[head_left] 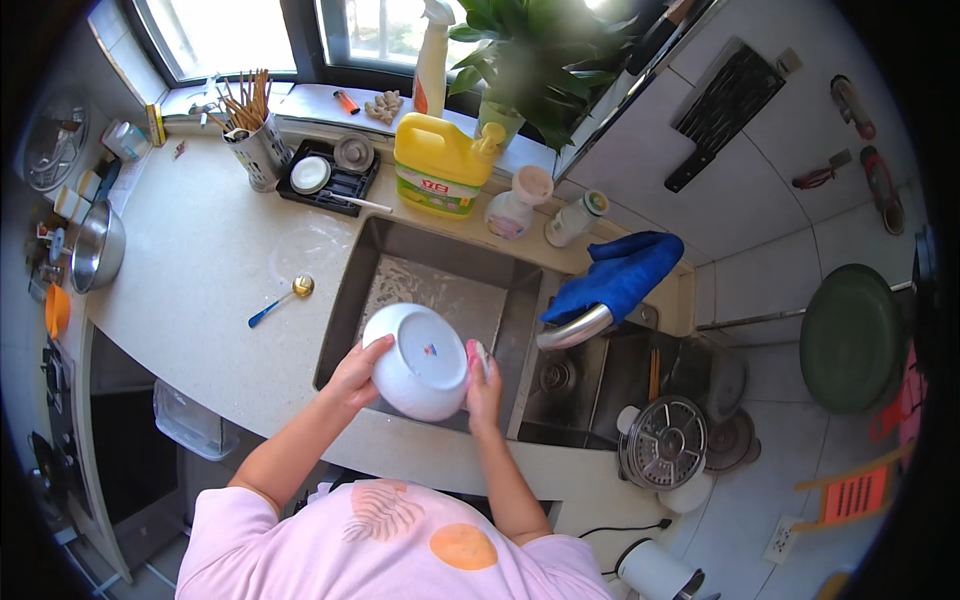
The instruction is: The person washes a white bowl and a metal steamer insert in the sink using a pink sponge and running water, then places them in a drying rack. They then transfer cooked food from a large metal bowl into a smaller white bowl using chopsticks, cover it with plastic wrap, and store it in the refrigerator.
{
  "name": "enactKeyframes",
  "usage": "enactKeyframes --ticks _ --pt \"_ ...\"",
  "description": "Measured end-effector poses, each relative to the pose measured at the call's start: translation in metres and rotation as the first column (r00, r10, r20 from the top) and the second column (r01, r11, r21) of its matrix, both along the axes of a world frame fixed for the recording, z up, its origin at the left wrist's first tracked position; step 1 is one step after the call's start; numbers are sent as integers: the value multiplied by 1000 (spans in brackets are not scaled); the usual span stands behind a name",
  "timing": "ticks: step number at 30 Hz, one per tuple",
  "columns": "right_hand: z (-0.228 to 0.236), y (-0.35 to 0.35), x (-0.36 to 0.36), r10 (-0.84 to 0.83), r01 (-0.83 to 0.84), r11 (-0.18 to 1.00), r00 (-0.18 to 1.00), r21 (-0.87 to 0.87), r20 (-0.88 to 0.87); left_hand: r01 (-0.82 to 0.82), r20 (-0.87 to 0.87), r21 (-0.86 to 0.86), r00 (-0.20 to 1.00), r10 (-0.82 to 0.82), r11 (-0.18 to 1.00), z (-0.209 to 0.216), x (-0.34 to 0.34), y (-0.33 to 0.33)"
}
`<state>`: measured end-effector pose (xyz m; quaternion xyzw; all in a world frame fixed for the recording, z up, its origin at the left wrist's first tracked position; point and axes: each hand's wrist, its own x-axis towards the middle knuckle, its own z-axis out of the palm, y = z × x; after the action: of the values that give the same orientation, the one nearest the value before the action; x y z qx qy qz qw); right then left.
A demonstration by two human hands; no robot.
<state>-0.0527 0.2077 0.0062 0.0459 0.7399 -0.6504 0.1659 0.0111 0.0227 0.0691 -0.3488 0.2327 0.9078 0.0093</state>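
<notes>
Over the near edge of the left sink basin (470,285) a white bowl (425,350) is tipped so that its underside faces up. My left hand (362,372) grips the bowl's left side, thumb on its outer wall. At the bowl's right side is my right hand (484,390), closed on a pink sponge or cloth (474,362) that is partly hidden by the fingers and the bowl. Suds streak the basin floor. To the right, a blue cloth (620,277) hangs over the metal faucet (577,328).
A gold spoon (300,287) with a blue handle lies on the counter (200,235) to the left. Behind the sink stand a yellow jug (440,165), a spray bottle (432,60) and a utensil holder (258,155). Right of the second basin sits a metal steamer rack (668,440).
</notes>
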Motion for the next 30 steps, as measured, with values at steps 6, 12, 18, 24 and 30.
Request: enactKeyframes --ticks 6,12,18,24,30 --pt "75 -38 46 474 -178 861 621 476 -625 -199 -99 -116 977 188 973 -11 -6 22" --pt "58 -43 -34 400 -199 903 715 381 -574 -45 -91 -164 995 30 986 13 3 36" --pt "40 0 -23 666 -463 739 610 489 -429 -64 -111 -199 993 43 978 4 3 13" --pt "54 -11 -22 562 -424 827 631 369 -535 5 -87 -156 996 -19 988 6 -2 20" --pt "26 72 -29 240 2 859 882 -512 406 17 -68 -319 997 -40 948 7 -8 19"
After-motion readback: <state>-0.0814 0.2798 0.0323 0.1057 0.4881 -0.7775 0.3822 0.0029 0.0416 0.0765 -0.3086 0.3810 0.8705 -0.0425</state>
